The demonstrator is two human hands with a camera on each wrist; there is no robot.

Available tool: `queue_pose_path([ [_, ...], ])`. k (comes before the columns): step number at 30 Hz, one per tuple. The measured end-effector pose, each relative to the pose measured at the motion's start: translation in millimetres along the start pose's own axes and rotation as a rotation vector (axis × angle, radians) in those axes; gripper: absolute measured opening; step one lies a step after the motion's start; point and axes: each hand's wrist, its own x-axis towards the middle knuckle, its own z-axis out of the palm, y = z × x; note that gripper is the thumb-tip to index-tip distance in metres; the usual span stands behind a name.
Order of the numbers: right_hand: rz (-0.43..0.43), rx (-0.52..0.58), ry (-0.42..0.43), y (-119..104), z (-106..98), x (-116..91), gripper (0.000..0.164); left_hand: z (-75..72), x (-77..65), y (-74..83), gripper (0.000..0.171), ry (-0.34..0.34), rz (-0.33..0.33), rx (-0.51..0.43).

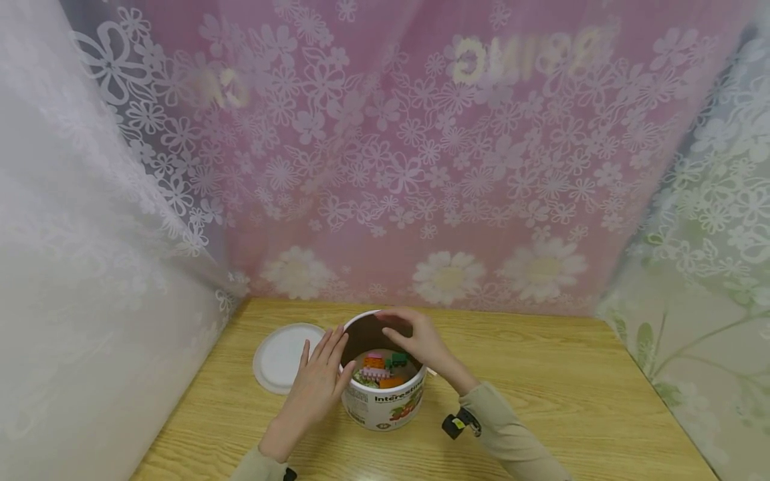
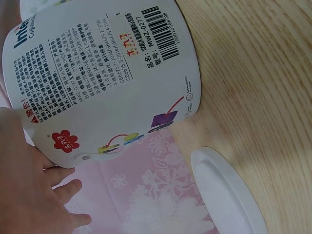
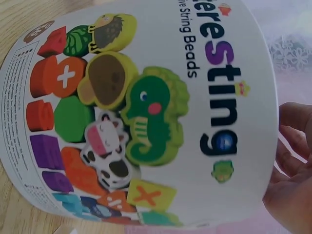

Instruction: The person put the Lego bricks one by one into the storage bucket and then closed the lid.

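A round white tub (image 1: 383,409), printed "Interesting" and with pictures of string beads, stands upright on the table with its mouth uncovered. Several colourful toy pieces, orange, pink and green (image 1: 374,364), lie low inside. My left hand (image 1: 319,381) rests along the tub's left rim, its fingers straight. Over the right rim reaches my right hand (image 1: 421,344), thumb above the mouth and fingers loosely bent towards the back rim; nothing shows in its grasp. In the left wrist view the barcode side of the tub (image 2: 122,92) faces the camera.
A white round lid (image 1: 285,357) lies on the wooden table (image 1: 541,381), left of the tub and partly behind my left hand. Pink flowered curtain (image 1: 385,167) hangs along the table's back edge, with pale curtains at both sides.
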Motion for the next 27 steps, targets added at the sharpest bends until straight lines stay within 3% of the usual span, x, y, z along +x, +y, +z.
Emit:
queue_pose_path([
  [8,-0.031,0.106,0.113,17.0,-16.8,-5.8,0.034,0.9,-0.1,0.1,0.057,0.014,0.005,0.010],
  [16,0.017,0.090,0.221,43.4,-36.2,-14.5,0.037,0.8,0.5,-0.8,0.058,0.004,0.004,0.007],
  [21,0.071,0.075,0.245,49.5,-42.2,-19.3,0.036,0.9,1.1,-1.0,0.058,0.010,0.007,0.008],
  [25,0.122,0.090,0.223,49.8,-43.6,-23.4,0.035,2.0,1.0,-1.9,0.058,0.019,0.014,0.009],
  [27,0.143,0.074,0.206,60.4,-41.6,-26.3,0.034,2.4,0.6,-2.0,0.058,0.019,0.017,0.007],
])
